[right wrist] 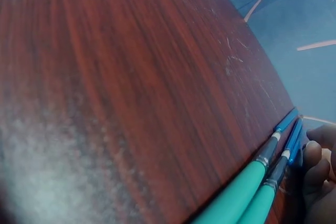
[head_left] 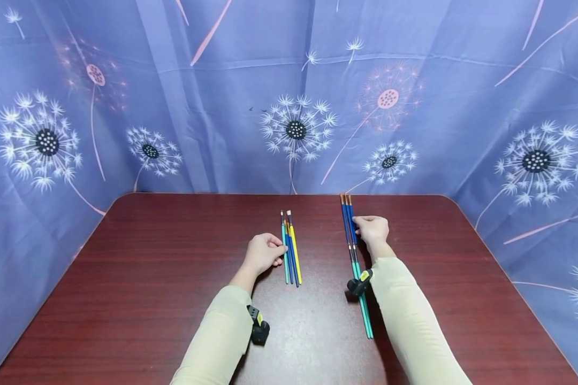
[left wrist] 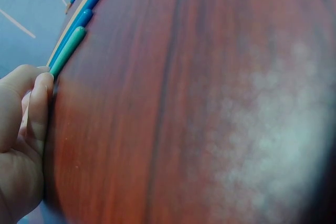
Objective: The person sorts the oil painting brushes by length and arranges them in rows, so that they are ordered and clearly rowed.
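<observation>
My left hand [head_left: 265, 251] is at the left edge of a small group of paintbrushes, its thumb and finger pinching the teal paintbrush [head_left: 286, 270]. Beside that brush lie two blue paintbrushes [head_left: 293, 267] and a yellow paintbrush [head_left: 296, 256], bristles pointing away from me. Farther right, my right hand [head_left: 373, 230] pinches the rightmost of three blue paintbrushes [head_left: 345, 216] near the back edge. Two teal paintbrushes [head_left: 363, 299] lie in line below them, bristle ends at the blue handle ends. In the right wrist view, the curled fingers [right wrist: 317, 166] are close beside the blue handles.
Everything lies on a dark red wood-grain table [head_left: 173, 256]. A blue curtain [head_left: 231, 107] with dandelion prints hangs behind and along both sides. Small black wrist cameras sit on both sleeves; the right camera [head_left: 358, 285] overlaps the teal brushes in the head view.
</observation>
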Action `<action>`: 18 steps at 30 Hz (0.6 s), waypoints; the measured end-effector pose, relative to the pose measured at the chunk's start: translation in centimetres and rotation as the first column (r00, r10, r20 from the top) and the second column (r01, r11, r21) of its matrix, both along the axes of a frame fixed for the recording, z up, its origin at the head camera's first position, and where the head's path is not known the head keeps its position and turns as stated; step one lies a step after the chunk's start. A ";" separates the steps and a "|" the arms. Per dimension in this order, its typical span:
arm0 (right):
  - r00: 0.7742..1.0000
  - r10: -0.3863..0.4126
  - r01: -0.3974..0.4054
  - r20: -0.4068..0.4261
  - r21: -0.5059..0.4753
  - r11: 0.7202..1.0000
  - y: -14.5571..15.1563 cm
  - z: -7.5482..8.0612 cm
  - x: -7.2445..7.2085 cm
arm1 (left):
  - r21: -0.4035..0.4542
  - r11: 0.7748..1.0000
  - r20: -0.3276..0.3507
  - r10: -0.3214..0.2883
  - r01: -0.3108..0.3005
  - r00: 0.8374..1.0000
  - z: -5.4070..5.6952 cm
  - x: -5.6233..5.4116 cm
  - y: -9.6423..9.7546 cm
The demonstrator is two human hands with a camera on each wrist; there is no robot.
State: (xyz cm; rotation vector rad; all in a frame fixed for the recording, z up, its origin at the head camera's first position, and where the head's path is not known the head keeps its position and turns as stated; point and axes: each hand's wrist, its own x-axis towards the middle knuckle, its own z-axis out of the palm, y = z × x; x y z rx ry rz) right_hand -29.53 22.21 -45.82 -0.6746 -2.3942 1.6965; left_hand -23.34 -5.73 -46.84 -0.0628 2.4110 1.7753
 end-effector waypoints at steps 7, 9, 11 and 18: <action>0.999 0.028 -0.028 0.015 -0.007 1.000 0.0 0.1 0.1 | 0.010 1.000 0.006 0.004 -0.004 1.000 0.0 0.0 0.0; 0.999 0.036 -0.036 0.018 -0.005 0.999 0.1 -0.1 0.0 | 0.005 1.000 0.006 0.004 -0.004 1.000 0.0 0.0 0.0; 0.999 0.037 -0.037 0.019 -0.002 0.999 0.1 -0.1 -0.1 | -0.002 1.000 0.002 0.002 -0.002 1.000 0.0 0.1 0.0; 0.998 0.054 -0.054 0.016 0.047 0.997 0.1 0.1 0.3 | -0.020 1.000 -0.001 0.001 -0.001 1.000 0.0 0.0 0.0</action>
